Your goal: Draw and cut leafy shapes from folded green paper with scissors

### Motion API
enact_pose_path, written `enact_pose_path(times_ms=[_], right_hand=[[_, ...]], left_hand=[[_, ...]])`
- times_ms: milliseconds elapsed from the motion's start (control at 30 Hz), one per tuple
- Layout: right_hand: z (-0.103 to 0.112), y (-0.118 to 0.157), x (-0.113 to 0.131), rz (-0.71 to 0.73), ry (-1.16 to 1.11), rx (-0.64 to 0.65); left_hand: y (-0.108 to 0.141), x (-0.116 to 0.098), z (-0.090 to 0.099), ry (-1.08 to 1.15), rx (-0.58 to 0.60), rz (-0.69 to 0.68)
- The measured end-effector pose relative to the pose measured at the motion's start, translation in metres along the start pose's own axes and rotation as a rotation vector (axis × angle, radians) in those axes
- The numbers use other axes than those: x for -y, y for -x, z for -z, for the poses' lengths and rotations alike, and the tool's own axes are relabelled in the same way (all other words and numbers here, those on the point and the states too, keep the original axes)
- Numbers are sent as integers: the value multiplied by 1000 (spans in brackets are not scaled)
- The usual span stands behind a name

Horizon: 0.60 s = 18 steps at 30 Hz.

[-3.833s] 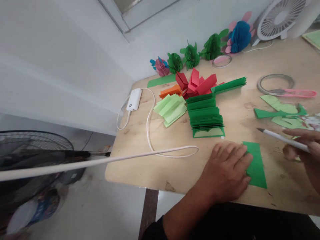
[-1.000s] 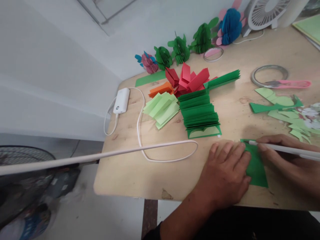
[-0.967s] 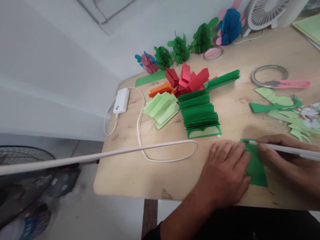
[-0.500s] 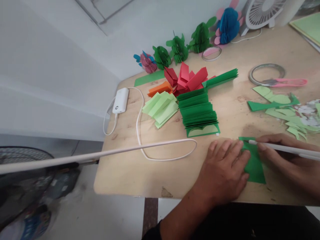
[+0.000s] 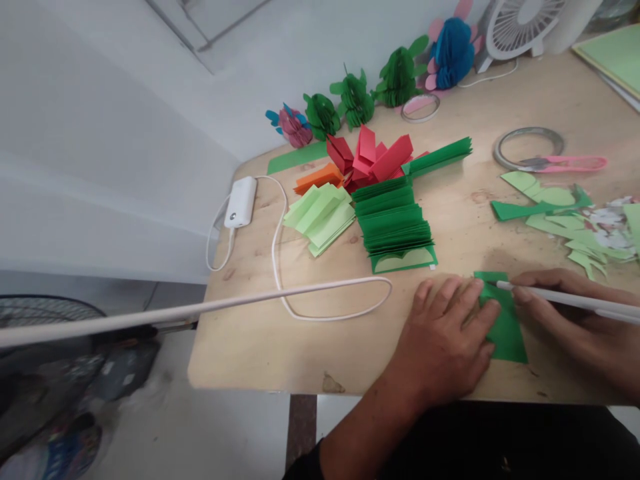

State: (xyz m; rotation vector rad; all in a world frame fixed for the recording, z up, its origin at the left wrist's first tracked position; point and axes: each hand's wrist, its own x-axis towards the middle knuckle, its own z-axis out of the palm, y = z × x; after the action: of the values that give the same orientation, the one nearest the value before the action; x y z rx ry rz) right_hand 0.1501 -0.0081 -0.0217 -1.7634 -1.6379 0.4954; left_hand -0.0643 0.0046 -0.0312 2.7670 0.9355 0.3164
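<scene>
A strip of green paper (image 5: 506,333) lies near the table's front edge. My left hand (image 5: 445,340) rests flat over its left side, fingers stretched out and a little apart. Between the thumb and fingers of my right hand (image 5: 575,327) is a white pen (image 5: 565,297), its tip at the upper part of the strip. Just beyond my left hand stands a stack of folded green paper (image 5: 395,220), with a pale green scalloped piece (image 5: 405,259) at its near end.
Pale green scraps (image 5: 560,230) and pink-handled snips (image 5: 575,163) by a tape roll (image 5: 530,147) lie to the right. Red folded papers (image 5: 370,160), light green folded papers (image 5: 323,217) and a white cable (image 5: 320,287) are on the left. Paper figures (image 5: 400,77) and a fan (image 5: 523,27) line the back.
The view has shifted very slightly. Both hands, the green strip and the pen keep nearly the same places, with the pen tip still at the strip's upper part.
</scene>
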Motion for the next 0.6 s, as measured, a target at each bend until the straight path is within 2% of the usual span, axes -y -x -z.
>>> enact_pose_path(times_ms=[400,600], right_hand=[[2,5,3,-64,-26,-8],[2,9,-1,-26,-14,-8]], left_hand=[[0,0,-1,15,-17,-1],[-1,0,0,17,-18,-4]])
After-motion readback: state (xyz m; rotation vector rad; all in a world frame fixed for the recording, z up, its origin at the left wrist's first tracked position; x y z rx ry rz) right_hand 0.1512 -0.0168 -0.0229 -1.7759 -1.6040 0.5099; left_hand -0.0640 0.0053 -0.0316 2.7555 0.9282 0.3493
